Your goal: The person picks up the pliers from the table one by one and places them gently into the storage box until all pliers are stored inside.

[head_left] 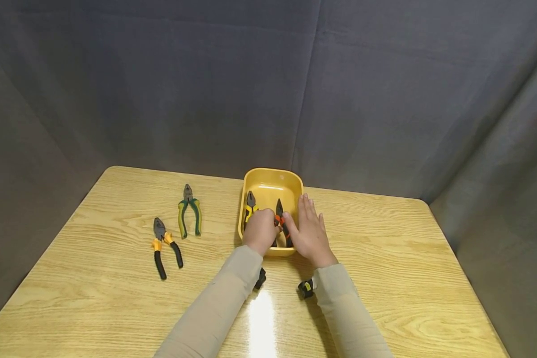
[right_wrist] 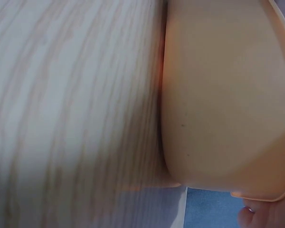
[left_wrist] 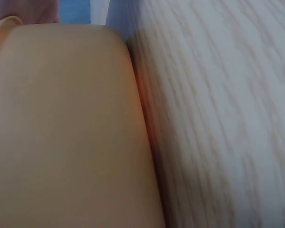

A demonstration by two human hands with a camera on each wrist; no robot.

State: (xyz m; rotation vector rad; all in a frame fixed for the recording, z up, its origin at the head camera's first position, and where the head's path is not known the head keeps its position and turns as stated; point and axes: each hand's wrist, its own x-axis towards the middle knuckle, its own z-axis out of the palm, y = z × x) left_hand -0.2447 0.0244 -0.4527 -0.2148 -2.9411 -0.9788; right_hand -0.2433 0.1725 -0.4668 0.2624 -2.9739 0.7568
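A yellow plastic bin [head_left: 273, 172] stands near the table's back edge. Inside it, on the right, lie needle-nose pliers [head_left: 279, 208] with orange-and-black handles, jaws pointing away. My left hand [head_left: 260, 229] reaches over the bin's front left, its curled fingers gripping the near handle of these pliers. Yellow-and-black pliers [head_left: 250, 200] lie along the left wall, their handles partly hidden by that hand. Straight fingers of my right hand [head_left: 312, 233] lie along the right rim, thumb over the inside. Both wrist views show the bin's outer wall [left_wrist: 76, 118] close up.
Left of the bin, green-and-yellow pliers [head_left: 188, 204] lie on the wooden table [head_left: 385, 258]. Nearer the front are pliers with black-and-orange handles [head_left: 159, 229]. A grey curtain [head_left: 197, 89] hangs behind the table and along its sides.
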